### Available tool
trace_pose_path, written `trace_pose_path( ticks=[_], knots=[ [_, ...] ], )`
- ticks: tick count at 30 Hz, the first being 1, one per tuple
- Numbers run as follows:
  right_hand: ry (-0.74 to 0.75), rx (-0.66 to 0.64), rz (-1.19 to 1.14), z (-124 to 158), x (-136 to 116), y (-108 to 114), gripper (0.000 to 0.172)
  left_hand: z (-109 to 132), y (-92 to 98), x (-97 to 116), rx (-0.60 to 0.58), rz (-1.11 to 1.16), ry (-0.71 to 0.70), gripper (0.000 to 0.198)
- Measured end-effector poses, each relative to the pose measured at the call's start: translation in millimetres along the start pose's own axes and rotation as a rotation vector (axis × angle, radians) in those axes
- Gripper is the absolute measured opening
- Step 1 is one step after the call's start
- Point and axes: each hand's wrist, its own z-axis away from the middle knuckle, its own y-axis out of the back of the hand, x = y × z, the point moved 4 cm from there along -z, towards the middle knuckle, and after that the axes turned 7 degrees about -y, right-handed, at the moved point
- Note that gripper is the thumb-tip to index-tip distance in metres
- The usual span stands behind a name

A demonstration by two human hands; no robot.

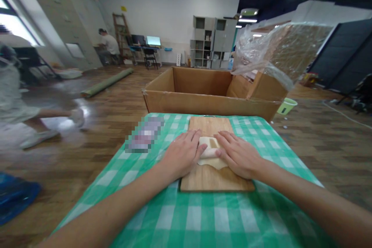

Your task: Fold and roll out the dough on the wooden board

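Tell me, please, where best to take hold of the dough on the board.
Probably its left and right ends, a hand from each side: the dough lies flat and soft on the board, so one grip might let it sag. Left hand and right hand flank it.

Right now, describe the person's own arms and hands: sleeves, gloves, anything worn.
The left hand and right hand are bare: no gloves, rings or markings show. The left forearm and right forearm are uncovered up to the frame edge: no sleeve, watch or wristband in view.

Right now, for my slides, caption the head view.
Left hand and right hand rest on pale dough atop a wooden board.
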Motion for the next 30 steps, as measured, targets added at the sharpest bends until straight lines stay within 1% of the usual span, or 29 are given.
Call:
trace_pose_path(
  ticks=[2, 5, 8, 10, 13, 16, 17, 19, 23, 26, 30],
  knots=[
    [-0.011, -0.045, 0.005, -7, 4, -5, 0.064, -4, 0.5, -2, -0.020, -0.043, 0.049, 0.055],
    [0.025, -0.087, 0.044, -23, 10, -12, 0.061, -15, 2.2, -5, -0.082, -0.095, 0.095, 0.054],
    [0.051, -0.101, 0.140, -37, 17, -19, 0.058, -29, 1.2, -10, -0.145, -0.135, 0.119, 0.050],
    [0.070, -0.115, 0.215, -45, 23, -22, 0.055, -40, -2.3, -15, -0.159, -0.174, 0.119, 0.049],
    [0.108, -0.155, 0.282, -53, 30, -26, 0.049, -53, -13.2, -26, -0.188, -0.218, 0.084, 0.047],
    [0.073, -0.176, 0.276, -58, 35, -26, 0.048, -60, -23.9, -31, -0.283, -0.236, -0.036, 0.042],
    [0.056, -0.176, 0.262, -59, 35, -26, 0.049, -60, -24.5, -31, -0.300, -0.244, -0.060, 0.041],
    [-0.016, -0.154, 0.220, -57, 33, -24, 0.054, -58, -20.3, -28, -0.298, -0.262, -0.073, 0.041],
    [-0.202, -0.054, 0.145, -45, 24, -17, 0.075, -46, -4.5, -13, -0.254, -0.233, -0.028, 0.046],
    [-0.204, -0.019, 0.127, -33, 14, -14, 0.077, -34, 1.7, -4, -0.207, -0.166, 0.045, 0.049],
    [-0.170, -0.015, 0.077, -19, 7, -15, 0.076, -19, 1.5, 3, -0.127, -0.079, 0.057, 0.048]
  ],
)
